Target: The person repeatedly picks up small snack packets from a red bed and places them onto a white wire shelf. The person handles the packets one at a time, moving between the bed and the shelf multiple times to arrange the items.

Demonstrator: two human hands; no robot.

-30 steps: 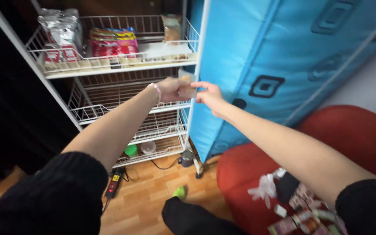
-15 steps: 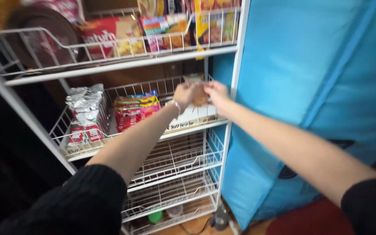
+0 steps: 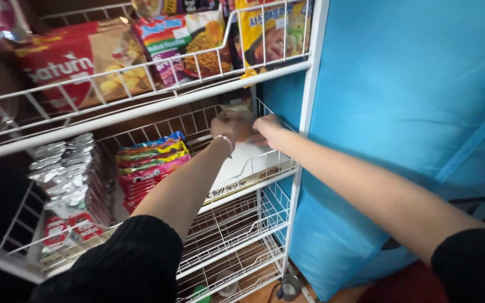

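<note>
Head view shows both of my hands meeting at the back right corner of the second wire basket [image 3: 254, 168]. My left hand [image 3: 228, 124] and my right hand [image 3: 266, 129] are closed together on a small clear packet [image 3: 241, 109] with something brownish inside, held just above the basket floor, near the white upright post [image 3: 304, 129]. How firmly each hand pinches it I cannot tell, since the fingers hide most of it (the packet shows only as a sliver above my knuckles).

As I judge it, the risk is the crowding overhead: the upper shelf's rail [image 3: 158, 95] sits close above my knuckles, so lifting could knock them or snag the packet on the wire. If the packet slips, it could drop through the mesh towards the lower baskets.

Further left in the same basket lie a stack of colourful flat packets [image 3: 150, 165] and some silver pouches [image 3: 68, 179], well apart from my hands. Noodle packets [image 3: 197, 39] fill the shelf above. A blue fabric wardrobe [image 3: 411, 112] stands just beside the post, hemming in my right arm.
</note>
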